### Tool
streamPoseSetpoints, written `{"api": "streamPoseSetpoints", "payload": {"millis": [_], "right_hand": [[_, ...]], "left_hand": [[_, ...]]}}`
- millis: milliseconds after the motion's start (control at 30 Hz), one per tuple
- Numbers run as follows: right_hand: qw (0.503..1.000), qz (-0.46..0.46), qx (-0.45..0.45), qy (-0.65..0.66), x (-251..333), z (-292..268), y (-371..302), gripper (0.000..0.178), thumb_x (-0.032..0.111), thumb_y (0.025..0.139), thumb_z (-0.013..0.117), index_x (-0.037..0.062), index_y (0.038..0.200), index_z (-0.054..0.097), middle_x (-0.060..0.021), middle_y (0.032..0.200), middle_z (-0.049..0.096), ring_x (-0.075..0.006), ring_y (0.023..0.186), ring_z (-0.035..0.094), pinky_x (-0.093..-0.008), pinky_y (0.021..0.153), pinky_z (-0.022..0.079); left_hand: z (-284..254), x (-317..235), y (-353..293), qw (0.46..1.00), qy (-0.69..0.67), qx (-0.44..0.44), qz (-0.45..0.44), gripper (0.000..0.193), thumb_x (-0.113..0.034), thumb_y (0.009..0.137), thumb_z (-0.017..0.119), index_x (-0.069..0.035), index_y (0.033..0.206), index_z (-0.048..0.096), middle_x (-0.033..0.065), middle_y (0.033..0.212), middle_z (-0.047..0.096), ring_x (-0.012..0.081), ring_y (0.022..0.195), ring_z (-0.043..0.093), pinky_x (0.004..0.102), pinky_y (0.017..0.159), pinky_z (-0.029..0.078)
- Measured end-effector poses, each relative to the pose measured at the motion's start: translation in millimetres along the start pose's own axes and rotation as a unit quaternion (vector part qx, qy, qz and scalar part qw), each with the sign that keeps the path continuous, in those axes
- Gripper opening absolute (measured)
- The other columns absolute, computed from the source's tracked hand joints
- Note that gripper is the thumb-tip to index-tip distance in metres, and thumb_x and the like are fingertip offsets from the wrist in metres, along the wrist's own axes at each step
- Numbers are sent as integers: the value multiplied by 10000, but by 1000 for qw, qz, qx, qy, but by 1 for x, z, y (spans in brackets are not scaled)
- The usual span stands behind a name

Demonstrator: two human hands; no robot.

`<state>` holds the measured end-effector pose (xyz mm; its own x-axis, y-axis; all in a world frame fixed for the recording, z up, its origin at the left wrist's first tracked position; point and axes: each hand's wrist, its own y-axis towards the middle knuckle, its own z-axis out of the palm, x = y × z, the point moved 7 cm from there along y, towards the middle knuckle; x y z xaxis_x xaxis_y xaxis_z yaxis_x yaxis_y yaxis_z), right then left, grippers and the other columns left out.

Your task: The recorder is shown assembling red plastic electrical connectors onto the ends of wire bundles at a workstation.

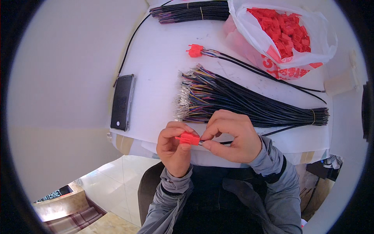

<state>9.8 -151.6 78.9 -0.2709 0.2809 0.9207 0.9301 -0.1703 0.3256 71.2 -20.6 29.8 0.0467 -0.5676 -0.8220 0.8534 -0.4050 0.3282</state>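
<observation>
A red plastic connector housing is pinched between the thumb and fingers of my left hand, close to the table's front edge. My right hand grips thin wires at the right end of that housing, thumb and forefinger together. From those wires a black cable runs right, passing under my fingers. Just beyond my hands lies a large bundle of black cables, its left ends fanned into coloured wires with shiny metal terminals. How far the wires sit inside the housing is too small to tell.
Beyond the bundle, another red connector is fitted on two black cables. A white plastic bag of red connectors stands at the far right. Another cable bundle lies at the back. A phone lies at the left edge.
</observation>
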Motion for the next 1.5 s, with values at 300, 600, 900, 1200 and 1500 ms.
{"api": "streamPoseSetpoints", "payload": {"millis": [300, 600, 900, 1200, 1500], "right_hand": [[1000, 12, 7, 21, -7, 2, 0, 58, 38, 697, 628, 22, 743, 596, -82, 696, 549, -221, 639, 540, -307, 569, 431], [997, 72, -23, 13, -13, -11, -2, 87, 27, 784, 565, -15, 835, 622, -87, 742, 564, -149, 631, 547, -246, 580, 429], [995, 96, -6, -18, -22, -6, -6, 77, 46, 770, 588, -9, 810, 623, -96, 718, 587, -166, 609, 587, -254, 567, 467], [992, 111, 61, 15, -32, 8, -10, 131, 130, 793, 598, 0, 785, 612, -107, 672, 574, -170, 549, 540, -285, 504, 418], [983, 167, 28, 71, -35, 9, -12, 161, 159, 798, 602, -1, 817, 606, -96, 638, 589, -128, 549, 548, -276, 513, 430]], "left_hand": [[0, 2, -1, 1000, 6, 1, -29, 309, -153, 780, 674, 0, 993, 511, 141, 923, 534, 180, 804, 547, 289, 704, 481], [-3, 7, 1, 993, -31, -59, -101, 249, -122, 818, 619, 17, 994, 512, 119, 940, 553, 176, 825, 545, 276, 701, 460], [-6, -3, 5, 996, 71, -37, -36, 257, -166, 869, 558, 10, 1048, 500, 147, 1046, 547, 225, 981, 528, 319, 813, 444], [-7, 1, -3, 998, 56, 26, -2, 225, -123, 853, 554, -57, 1066, 523, 147, 1050, 549, 330, 1129, 432, 385, 877, 432], [-9, -2, -7, 998, 65, 14, 21, 249, -177, 821, 607, -100, 1046, 535, 135, 1035, 547, 342, 1145, 416, 422, 898, 418]]}}
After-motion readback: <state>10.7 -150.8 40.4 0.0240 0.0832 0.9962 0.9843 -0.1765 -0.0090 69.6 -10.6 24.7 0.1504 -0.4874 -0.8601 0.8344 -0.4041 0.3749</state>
